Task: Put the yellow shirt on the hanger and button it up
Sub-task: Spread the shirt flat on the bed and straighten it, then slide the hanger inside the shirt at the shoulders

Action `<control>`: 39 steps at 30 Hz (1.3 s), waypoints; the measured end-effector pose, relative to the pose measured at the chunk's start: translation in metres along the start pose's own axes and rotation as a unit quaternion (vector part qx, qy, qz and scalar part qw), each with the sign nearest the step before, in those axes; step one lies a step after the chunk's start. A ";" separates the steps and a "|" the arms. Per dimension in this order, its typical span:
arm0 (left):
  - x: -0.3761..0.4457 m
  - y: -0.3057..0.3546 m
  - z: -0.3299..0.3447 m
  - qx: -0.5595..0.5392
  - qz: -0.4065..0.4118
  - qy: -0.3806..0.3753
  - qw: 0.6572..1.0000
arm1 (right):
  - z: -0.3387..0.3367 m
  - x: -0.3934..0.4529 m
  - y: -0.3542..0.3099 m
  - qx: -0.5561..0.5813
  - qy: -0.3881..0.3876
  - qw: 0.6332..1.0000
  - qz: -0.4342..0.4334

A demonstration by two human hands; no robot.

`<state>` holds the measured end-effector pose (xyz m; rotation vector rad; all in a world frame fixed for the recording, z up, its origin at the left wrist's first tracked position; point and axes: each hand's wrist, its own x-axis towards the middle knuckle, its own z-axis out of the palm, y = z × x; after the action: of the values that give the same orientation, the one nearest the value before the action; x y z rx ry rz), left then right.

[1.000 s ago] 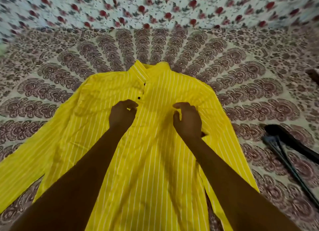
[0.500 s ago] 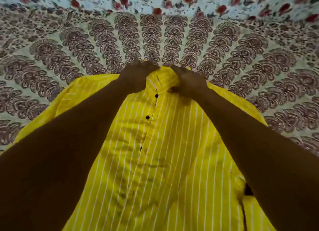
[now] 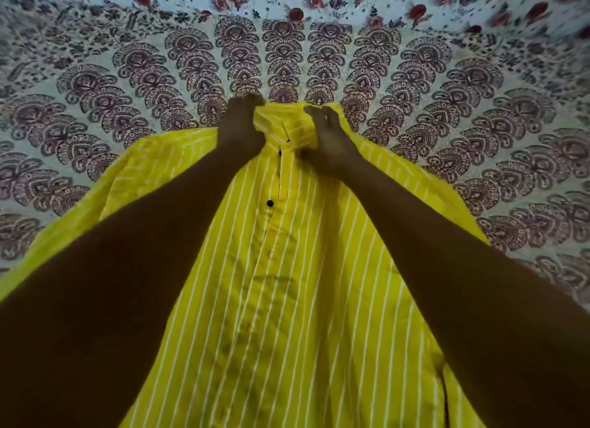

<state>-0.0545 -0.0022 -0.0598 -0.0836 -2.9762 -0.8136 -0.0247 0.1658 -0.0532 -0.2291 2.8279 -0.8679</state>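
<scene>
left hand [image 3: 240, 130] fingers [image 3: 247, 101] curled over the collar [image 3: 281, 121] on its left side, clenched on the cloth. right hand [image 3: 330, 143] fingers [image 3: 314, 111] hooked on the collar's other side, thumb side pressing the placket top; looks like a pinch grip on fabric, though the exact contact under the palm is hidden. both hands sit just beside each other at the neck opening, likely because that's where the top button closes or where a hanger would feed in. can't tell which.

yellow shirt [image 3: 303, 300] lies flat, front up, on the bedsheet [image 3: 127, 76], a patterned spread. long axis runs from the near edge of the bed to the far edge, collar pointing away from the person, hem toward them and out of frame. sleeves spread off toward the left and right edges. placket runs down the middle, one black button [image 3: 270, 203] clearly showing below the collar, another small dark one near the neck; lower placket looks closed but hard to confirm.

no hanger visible, so it's either not in shot or hidden inside the shirt. judgement: working the collar area, task not finished.
</scene>
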 end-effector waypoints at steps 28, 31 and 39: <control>-0.331 0.351 0.115 -0.129 0.238 -0.235 0.933 | -0.121 -0.546 0.210 -0.055 0.194 0.900 0.388; -0.347 0.383 0.143 -0.066 0.278 -0.274 0.918 | -0.121 -0.584 0.233 -0.048 0.191 0.879 0.434; -0.369 0.452 0.208 0.140 0.399 -0.298 0.856 | -0.104 -0.642 0.257 -0.029 0.191 0.840 0.506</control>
<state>0.3357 0.4781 -0.0344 -1.6841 -3.0028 -0.2515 0.5535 0.5589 -0.0366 1.4404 2.6465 -0.5761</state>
